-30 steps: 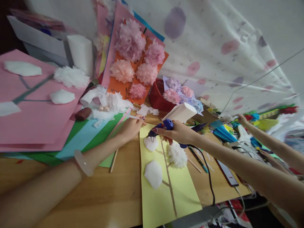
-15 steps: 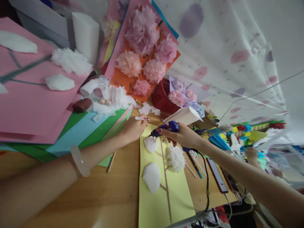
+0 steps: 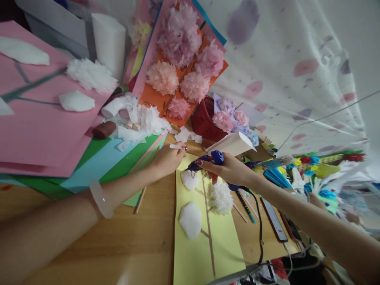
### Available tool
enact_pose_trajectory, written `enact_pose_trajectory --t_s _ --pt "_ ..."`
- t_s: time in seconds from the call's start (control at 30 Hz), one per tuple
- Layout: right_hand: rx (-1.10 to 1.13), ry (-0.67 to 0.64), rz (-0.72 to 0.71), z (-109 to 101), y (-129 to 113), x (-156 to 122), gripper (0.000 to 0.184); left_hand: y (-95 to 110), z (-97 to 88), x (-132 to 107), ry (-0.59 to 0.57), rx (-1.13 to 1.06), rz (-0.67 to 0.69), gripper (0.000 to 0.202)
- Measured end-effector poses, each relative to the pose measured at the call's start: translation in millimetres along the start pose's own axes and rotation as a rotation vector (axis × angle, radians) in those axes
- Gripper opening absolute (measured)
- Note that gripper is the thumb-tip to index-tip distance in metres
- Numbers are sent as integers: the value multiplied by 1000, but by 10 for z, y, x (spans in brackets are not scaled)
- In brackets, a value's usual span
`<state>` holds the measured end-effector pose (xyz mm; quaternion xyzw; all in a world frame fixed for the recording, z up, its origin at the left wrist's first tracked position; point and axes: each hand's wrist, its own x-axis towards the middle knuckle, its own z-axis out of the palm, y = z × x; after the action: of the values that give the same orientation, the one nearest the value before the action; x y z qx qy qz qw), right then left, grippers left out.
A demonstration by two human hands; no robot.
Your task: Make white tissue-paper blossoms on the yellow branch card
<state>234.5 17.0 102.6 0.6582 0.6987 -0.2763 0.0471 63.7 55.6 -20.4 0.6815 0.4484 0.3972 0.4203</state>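
Observation:
My right hand (image 3: 230,168) is wrapped round a blue hot glue gun (image 3: 204,161), whose nozzle points left and down over a white paper piece (image 3: 190,180) at the upper part of a yellow sheet (image 3: 190,257). Whether the nozzle touches that piece, I cannot tell. Just left of the nozzle, my left hand (image 3: 169,158) is closed, with a small white strip-like piece (image 3: 175,146) showing between its fingers. Lower on the sheet lie another white paper piece (image 3: 190,221), a drawn brown branch (image 3: 209,237) and a fluffy white paper flower (image 3: 221,198).
A pink sheet (image 3: 38,138) with white pieces lies left. Behind are tissue scraps (image 3: 151,120), a red basket (image 3: 204,118) and a flower picture (image 3: 179,71). The gun's black cord (image 3: 260,229) runs past pencils and a phone (image 3: 274,221). Another person's hand (image 3: 317,201) shows far right.
Both hands and the glue gun keep almost the same place over the yellow sheet. The view has shifted slightly, and the other person's hand at the right has moved down.

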Motion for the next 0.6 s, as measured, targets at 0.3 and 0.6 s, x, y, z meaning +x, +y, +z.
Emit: enact_pose_trajectory --t_s 0.3,0.6 --pt "-34 4 -26 56 -10 -54 54 60 -21 -17 -38 116 -11 26" --pt "-164 92 -113 132 -78 -152 55 41 -9 -11 -44 114 -13 27"
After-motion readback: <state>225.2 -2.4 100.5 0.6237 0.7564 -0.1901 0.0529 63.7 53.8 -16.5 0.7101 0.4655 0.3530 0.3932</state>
